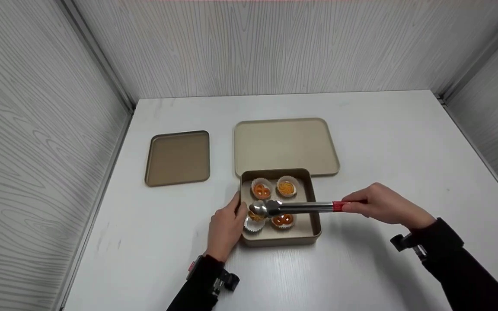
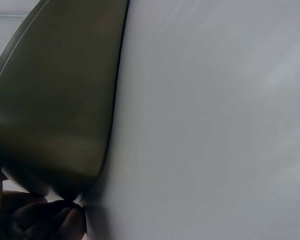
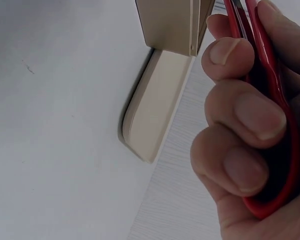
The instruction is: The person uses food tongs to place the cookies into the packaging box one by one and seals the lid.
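A deep square baking pan [image 1: 281,241] stands on the table with several small pastries in paper cups inside. My left hand [image 1: 226,226] grips the pan's left wall, thumb by the rim; in the left wrist view its fingers [image 2: 45,220] are dark beside the pan wall [image 2: 60,100]. My right hand [image 1: 385,205] holds metal tongs [image 1: 301,207] by their red handles [image 3: 277,90]. The tong tips are over the front left paper cup [image 1: 254,225], at a golden pastry [image 1: 255,217] partly hidden under them. Pretzel-shaped pastries [image 1: 261,191] [image 1: 282,220] and a round swirled one [image 1: 286,188] fill the other cups.
Behind the pan lies a larger beige tray [image 1: 285,147], its front edge right at the pan's back. A smaller brown tray [image 1: 179,158] lies to the left. Wood-grain panels [image 1: 253,47] wall in the white table [image 1: 154,242] at the back and sides.
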The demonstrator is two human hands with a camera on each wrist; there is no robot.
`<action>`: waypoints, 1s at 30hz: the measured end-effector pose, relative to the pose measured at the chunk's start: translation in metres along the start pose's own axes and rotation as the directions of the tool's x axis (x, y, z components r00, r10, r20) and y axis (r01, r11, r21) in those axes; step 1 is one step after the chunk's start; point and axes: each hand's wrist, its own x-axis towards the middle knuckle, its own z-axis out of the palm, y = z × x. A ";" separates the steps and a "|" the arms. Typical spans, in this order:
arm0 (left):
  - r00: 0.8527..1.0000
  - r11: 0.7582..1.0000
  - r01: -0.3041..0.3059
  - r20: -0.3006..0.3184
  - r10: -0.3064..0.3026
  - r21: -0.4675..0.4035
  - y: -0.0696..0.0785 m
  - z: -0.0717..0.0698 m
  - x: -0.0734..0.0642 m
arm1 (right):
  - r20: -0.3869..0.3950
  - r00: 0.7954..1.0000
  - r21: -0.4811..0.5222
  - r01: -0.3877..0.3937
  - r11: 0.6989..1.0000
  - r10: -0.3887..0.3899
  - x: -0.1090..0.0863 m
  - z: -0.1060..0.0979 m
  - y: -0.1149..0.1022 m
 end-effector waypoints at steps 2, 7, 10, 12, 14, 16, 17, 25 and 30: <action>1.000 1.000 0.004 0.000 -0.004 0.003 0.000 0.000 0.001 | 0.003 1.000 -0.009 0.000 1.000 0.000 0.001 0.001 -0.001; 1.000 1.000 0.003 -0.011 -0.003 0.007 0.000 0.001 0.001 | 0.004 1.000 -0.039 0.012 0.999 -0.012 0.004 0.003 -0.005; 1.000 1.000 0.000 -0.016 0.001 0.017 -0.001 0.000 0.001 | 0.000 0.999 -0.055 0.037 0.998 -0.037 0.006 0.004 -0.008; 1.000 1.000 -0.002 -0.015 0.002 0.021 -0.002 0.000 0.001 | -0.003 0.999 -0.065 0.051 0.997 -0.052 0.007 0.004 -0.010; 1.000 1.000 -0.001 -0.016 0.001 0.024 -0.002 0.000 0.001 | -0.006 0.998 -0.074 0.068 0.995 -0.068 0.008 0.005 -0.013; 1.000 1.000 0.001 -0.018 0.000 0.025 -0.002 0.000 0.001 | -0.007 0.997 -0.087 0.072 0.994 -0.073 0.009 0.005 -0.015; 1.000 1.000 0.002 -0.019 -0.001 0.026 -0.001 -0.001 0.001 | -0.007 0.997 -0.094 0.073 0.993 -0.074 0.010 0.005 -0.015; 1.000 0.999 0.026 -0.006 -0.026 0.019 0.000 -0.001 0.001 | -0.027 0.995 -0.140 0.088 0.986 -0.093 0.011 0.004 -0.019; 1.000 0.999 0.029 -0.010 -0.028 0.024 0.000 0.000 0.002 | -0.039 0.994 -0.154 0.095 0.983 -0.102 0.008 0.001 -0.019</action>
